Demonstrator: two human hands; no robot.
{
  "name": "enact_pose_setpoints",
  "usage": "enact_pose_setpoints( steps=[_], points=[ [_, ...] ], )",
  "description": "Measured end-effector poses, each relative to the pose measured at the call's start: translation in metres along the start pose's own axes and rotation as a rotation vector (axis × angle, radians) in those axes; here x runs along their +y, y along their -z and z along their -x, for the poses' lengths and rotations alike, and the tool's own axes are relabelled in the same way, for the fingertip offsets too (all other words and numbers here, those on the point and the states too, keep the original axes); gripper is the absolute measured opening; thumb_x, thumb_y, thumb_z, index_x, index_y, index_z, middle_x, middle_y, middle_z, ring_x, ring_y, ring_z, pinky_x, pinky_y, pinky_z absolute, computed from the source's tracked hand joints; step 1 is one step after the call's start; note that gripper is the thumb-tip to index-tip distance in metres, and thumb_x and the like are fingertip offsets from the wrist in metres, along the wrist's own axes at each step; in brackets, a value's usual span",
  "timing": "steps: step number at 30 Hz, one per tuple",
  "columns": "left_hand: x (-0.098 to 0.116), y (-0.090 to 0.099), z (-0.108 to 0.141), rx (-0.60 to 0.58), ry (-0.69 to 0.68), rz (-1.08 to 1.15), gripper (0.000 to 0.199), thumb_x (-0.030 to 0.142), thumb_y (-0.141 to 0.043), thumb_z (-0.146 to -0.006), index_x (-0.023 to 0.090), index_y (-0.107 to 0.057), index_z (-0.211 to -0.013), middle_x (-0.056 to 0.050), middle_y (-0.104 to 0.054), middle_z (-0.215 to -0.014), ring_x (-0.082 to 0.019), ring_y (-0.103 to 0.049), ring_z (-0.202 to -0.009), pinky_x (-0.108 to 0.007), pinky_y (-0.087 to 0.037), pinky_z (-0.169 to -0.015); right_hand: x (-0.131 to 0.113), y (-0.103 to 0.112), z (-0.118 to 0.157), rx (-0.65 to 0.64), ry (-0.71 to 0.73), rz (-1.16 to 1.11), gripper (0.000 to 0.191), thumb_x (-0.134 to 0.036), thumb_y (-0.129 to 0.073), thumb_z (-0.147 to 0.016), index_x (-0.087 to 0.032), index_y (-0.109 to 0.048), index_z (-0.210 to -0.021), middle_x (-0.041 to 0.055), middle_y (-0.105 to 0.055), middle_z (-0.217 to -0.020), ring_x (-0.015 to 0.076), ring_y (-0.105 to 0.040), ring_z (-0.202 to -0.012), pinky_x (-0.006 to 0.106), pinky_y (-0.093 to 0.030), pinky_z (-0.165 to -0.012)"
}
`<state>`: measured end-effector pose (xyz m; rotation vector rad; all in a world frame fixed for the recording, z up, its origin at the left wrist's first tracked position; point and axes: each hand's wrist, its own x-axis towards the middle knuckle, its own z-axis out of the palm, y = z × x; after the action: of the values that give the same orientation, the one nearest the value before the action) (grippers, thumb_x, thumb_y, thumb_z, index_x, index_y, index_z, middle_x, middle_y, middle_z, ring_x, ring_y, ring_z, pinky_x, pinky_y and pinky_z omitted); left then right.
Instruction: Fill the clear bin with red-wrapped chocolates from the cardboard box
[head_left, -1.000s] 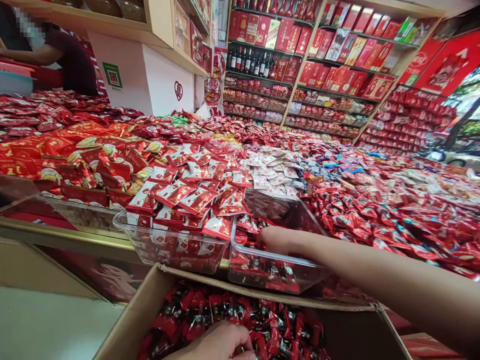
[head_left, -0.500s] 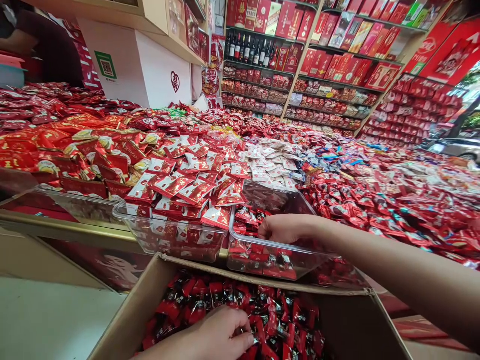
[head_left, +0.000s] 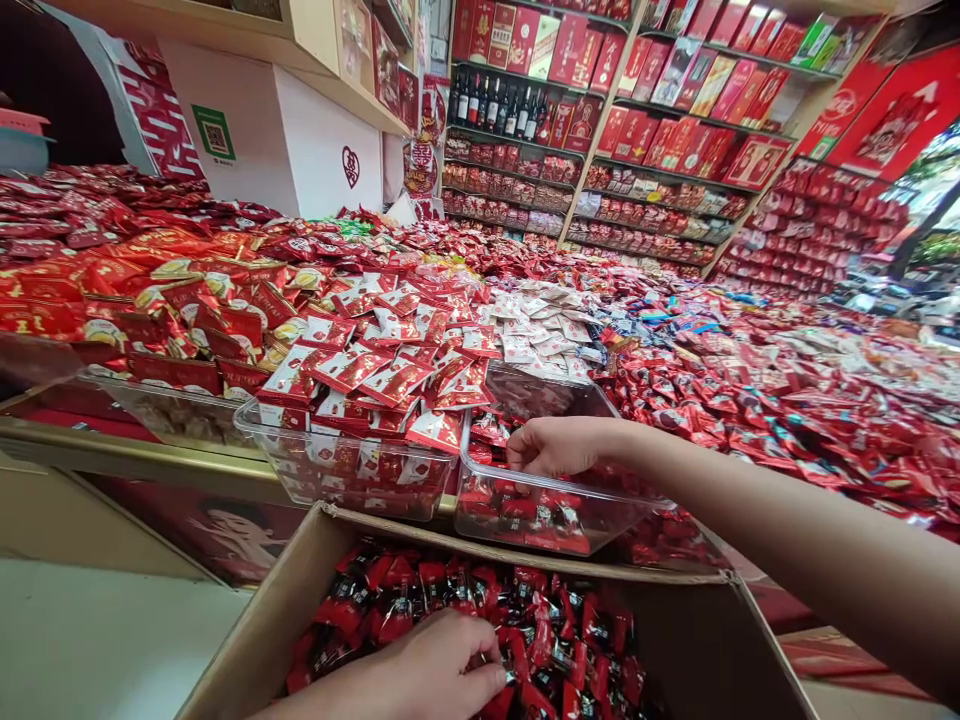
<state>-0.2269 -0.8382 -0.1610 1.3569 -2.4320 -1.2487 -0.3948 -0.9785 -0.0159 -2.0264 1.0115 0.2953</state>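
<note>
Within an open cardboard box (head_left: 264,610) lie many red-and-black twist-wrapped candies (head_left: 536,640). My left hand (head_left: 442,655) rests on them, fingers curled down among the wrappers and thumb close to the forefinger. Behind the box stands a clear plastic bin (head_left: 525,535), partly filled with similar red-and-black candies (head_left: 491,430). My right hand (head_left: 559,445) reaches into it from the right, its fingers bent downward; the fingertips and anything in them are hidden. Left of that bin, another clear bin (head_left: 360,485) is heaped with red-and-white candy packets (head_left: 390,375).
Heaps of red-and-gold packets (head_left: 187,320), white packets (head_left: 540,325) and red wrapped sweets (head_left: 720,400) cover the display. A gold counter edge (head_left: 202,460) runs behind the box. Shelves (head_left: 592,150) with bottles and gift boxes stand farther back. A person (head_left: 56,80) is at far left.
My right hand has shifted slightly left and up inside the bin. My left hand stays almost in the same place. The person at far left has moved.
</note>
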Motion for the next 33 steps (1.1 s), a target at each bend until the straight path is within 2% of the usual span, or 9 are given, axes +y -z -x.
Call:
enact_pose_setpoints(
  steps=[8, 14, 19, 23, 29, 33],
  points=[
    [-0.001, 0.001, -0.001, -0.008, -0.017, -0.022, 0.027, 0.036, -0.037, -0.075, 0.022, -0.059, -0.078, 0.002, -0.062, -0.068, -0.011, -0.051, -0.057, -0.019, -0.032, -0.048, -0.002, -0.008, -0.013, 0.114, 0.07, 0.109, 0.015, -0.024, -0.053, -0.062, -0.014, -0.057, -0.073, -0.0019, -0.055, -0.063, 0.0071, -0.045, -0.054, 0.018, -0.034, -0.048],
    [0.002, 0.002, 0.0, -0.016, -0.042, -0.043, 0.027, 0.034, -0.036, -0.076, 0.022, -0.06, -0.078, 0.002, -0.061, -0.067, -0.011, -0.051, -0.056, -0.018, -0.032, -0.047, 0.0, -0.014, -0.02, 0.06, 0.05, 0.093, 0.029, -0.037, -0.057, -0.061, -0.014, -0.059, -0.078, 0.0005, -0.059, -0.068, 0.0082, -0.046, -0.055, 0.018, -0.033, -0.047],
    [0.0, 0.003, 0.0, -0.026, -0.037, -0.038, 0.025, 0.034, -0.037, -0.075, 0.022, -0.06, -0.077, 0.002, -0.061, -0.067, -0.011, -0.052, -0.057, -0.018, -0.032, -0.047, -0.001, -0.019, -0.019, 0.028, 0.005, -0.083, 0.035, -0.043, -0.05, -0.067, -0.013, -0.06, -0.081, 0.0016, -0.06, -0.071, 0.0081, -0.047, -0.054, 0.019, -0.035, -0.048],
    [-0.002, 0.001, 0.0, -0.023, -0.039, -0.042, 0.025, 0.034, -0.037, -0.075, 0.023, -0.059, -0.078, 0.002, -0.062, -0.069, -0.012, -0.053, -0.058, -0.019, -0.034, -0.05, 0.008, -0.023, -0.025, 0.064, 0.018, -0.114, 0.032, -0.038, -0.051, -0.068, -0.014, -0.058, -0.089, 0.0017, -0.061, -0.079, 0.0098, -0.05, -0.061, 0.019, -0.038, -0.052],
    [0.0, 0.001, 0.001, -0.031, -0.042, -0.02, 0.024, 0.033, -0.037, -0.075, 0.024, -0.059, -0.079, 0.002, -0.062, -0.07, -0.012, -0.053, -0.059, -0.018, -0.034, -0.05, 0.007, -0.018, -0.029, 0.079, 0.127, 0.186, 0.034, -0.03, -0.057, -0.063, -0.017, -0.057, -0.094, 0.0024, -0.06, -0.085, 0.0144, -0.052, -0.073, 0.023, -0.039, -0.063],
    [0.0, 0.0, 0.002, -0.047, -0.029, -0.023, 0.025, 0.034, -0.037, -0.075, 0.024, -0.059, -0.08, 0.001, -0.063, -0.073, -0.012, -0.054, -0.062, -0.019, -0.035, -0.053, 0.007, -0.018, -0.031, 0.085, 0.107, 0.271, 0.035, -0.018, -0.054, -0.062, -0.018, -0.055, -0.097, 0.0028, -0.059, -0.09, 0.0148, -0.052, -0.076, 0.023, -0.039, -0.066]
  ],
)
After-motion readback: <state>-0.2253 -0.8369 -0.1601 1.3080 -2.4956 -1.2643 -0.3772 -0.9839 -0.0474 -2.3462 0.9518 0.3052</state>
